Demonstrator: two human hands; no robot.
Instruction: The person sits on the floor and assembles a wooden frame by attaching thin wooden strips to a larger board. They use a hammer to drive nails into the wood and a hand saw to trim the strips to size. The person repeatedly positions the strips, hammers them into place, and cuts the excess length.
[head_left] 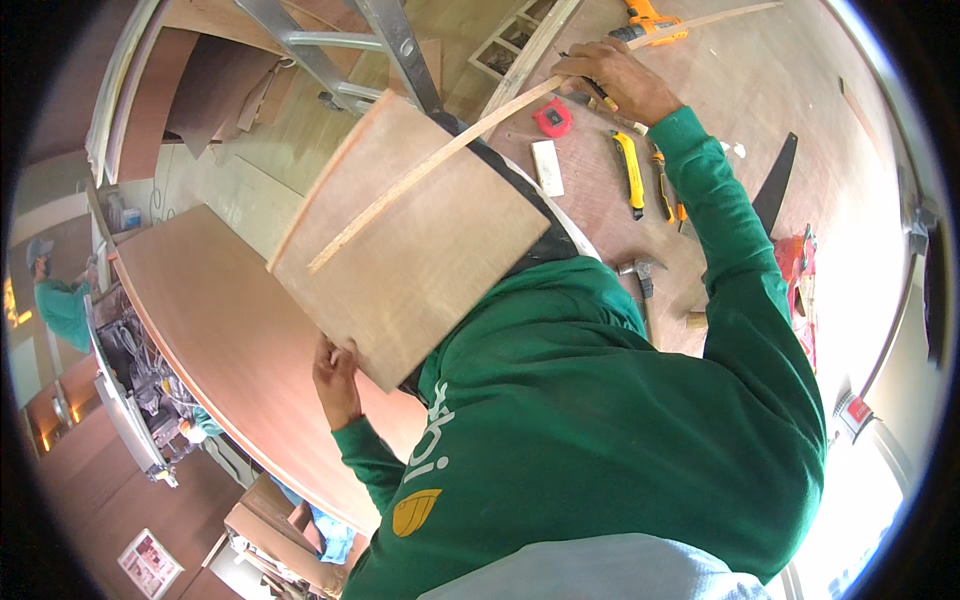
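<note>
Steadiness likely matters most: the right hand, wrapped round the wooden strip crossing over the panel by the green sweatshirt, should hold it flat while the left hand pinches the panel's edge.

Holds left hand at the board's lower-left edge, pinching there. Angles left forearm up from below the board, sleeved almost to the wrist, with elbow hidden behind the torso. Reaches right arm out to the right of the board, slightly bent, also sleeved to the wrist. Holds right hand beyond the board's upper right, back uppermost, with fingers curled in.
</note>
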